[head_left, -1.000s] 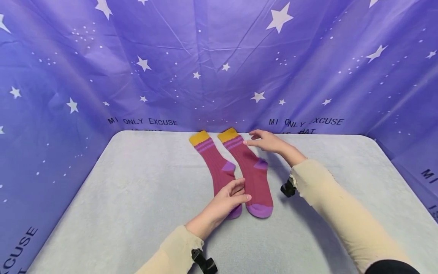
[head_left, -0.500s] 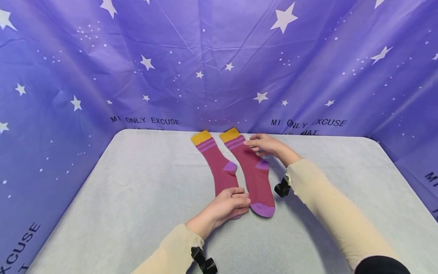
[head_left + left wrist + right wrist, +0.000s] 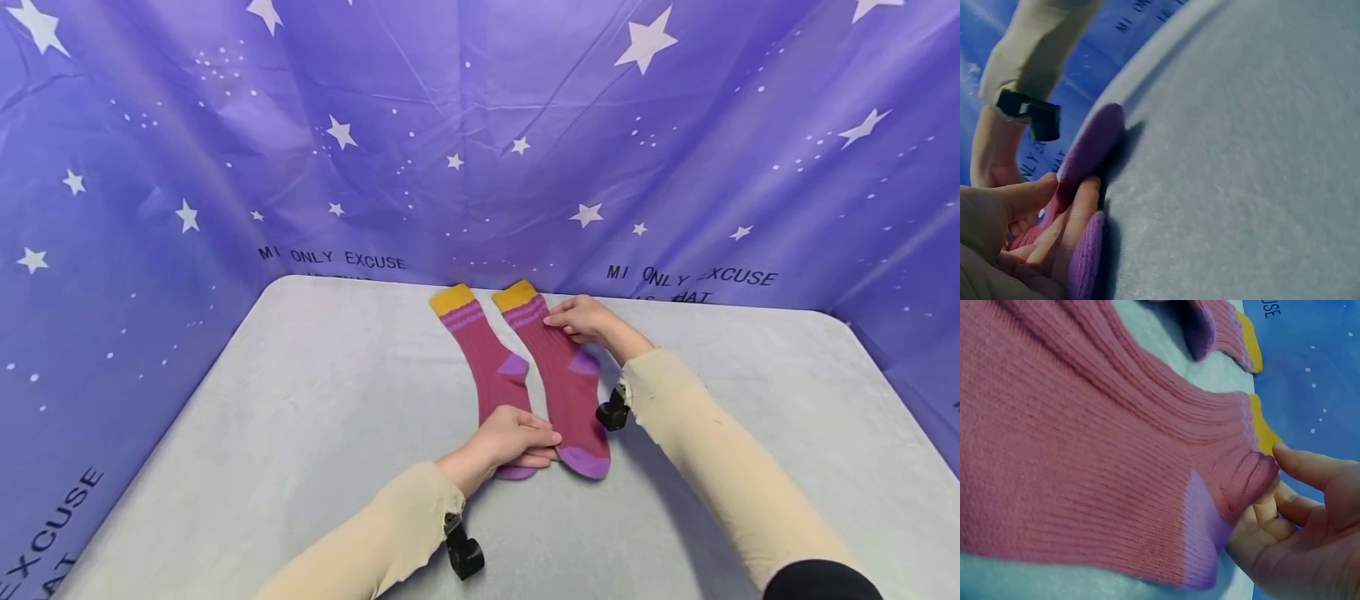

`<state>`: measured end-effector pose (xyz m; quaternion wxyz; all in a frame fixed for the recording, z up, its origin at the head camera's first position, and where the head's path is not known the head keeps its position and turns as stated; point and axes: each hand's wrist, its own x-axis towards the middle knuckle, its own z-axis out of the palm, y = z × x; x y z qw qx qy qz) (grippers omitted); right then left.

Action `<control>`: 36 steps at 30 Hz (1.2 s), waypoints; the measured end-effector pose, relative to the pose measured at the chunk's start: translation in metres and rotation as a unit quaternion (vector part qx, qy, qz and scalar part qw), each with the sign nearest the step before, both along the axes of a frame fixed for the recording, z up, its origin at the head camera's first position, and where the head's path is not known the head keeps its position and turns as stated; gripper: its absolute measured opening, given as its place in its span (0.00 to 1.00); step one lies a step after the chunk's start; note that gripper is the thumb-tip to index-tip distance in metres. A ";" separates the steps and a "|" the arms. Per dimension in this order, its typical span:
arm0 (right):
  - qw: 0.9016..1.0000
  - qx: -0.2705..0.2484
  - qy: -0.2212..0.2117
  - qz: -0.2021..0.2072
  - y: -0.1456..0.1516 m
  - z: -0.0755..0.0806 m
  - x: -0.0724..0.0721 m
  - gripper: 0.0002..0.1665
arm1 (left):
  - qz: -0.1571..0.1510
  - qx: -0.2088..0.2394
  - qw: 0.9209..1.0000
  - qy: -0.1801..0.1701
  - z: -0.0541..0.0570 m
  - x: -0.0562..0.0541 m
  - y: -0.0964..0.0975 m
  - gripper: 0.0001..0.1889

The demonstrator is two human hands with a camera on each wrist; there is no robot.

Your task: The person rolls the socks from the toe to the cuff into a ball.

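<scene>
A person's right hand (image 3: 588, 318) pinches a ribbed maroon sock (image 3: 567, 387) just below its striped cuff (image 3: 523, 312); the left hand (image 3: 513, 437) pinches its edge near the purple toe (image 3: 585, 463), probably to support both ends. The matching sock (image 3: 483, 350) lies alongside on the tabletop (image 3: 337, 400), its foot partly hidden by the left hand; some right fingertips disappear behind the knit.

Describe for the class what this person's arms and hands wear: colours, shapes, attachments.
The left sleeve and right sleeve are cream, with ragged-looking cuffs. A small black left-wrist device and a similar right-wrist device sit at the cuffs. The left hand and right hand wear no gloves.
</scene>
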<state>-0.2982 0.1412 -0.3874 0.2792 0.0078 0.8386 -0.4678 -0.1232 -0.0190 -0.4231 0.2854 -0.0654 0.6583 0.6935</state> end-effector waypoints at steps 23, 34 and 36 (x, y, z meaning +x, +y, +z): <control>0.986 -0.163 -0.011 -0.033 -0.016 0.009 0.007 0.25 | 0.018 0.034 0.998 0.046 0.009 0.013 -0.012 0.07; 0.948 -0.308 -0.065 -0.052 -0.053 0.019 0.013 0.31 | 0.037 0.113 0.993 0.012 0.012 0.028 -0.044 0.06; 0.944 -0.317 -0.067 -0.052 -0.061 0.020 0.014 0.31 | 0.037 0.126 0.991 0.010 0.013 0.031 -0.049 0.05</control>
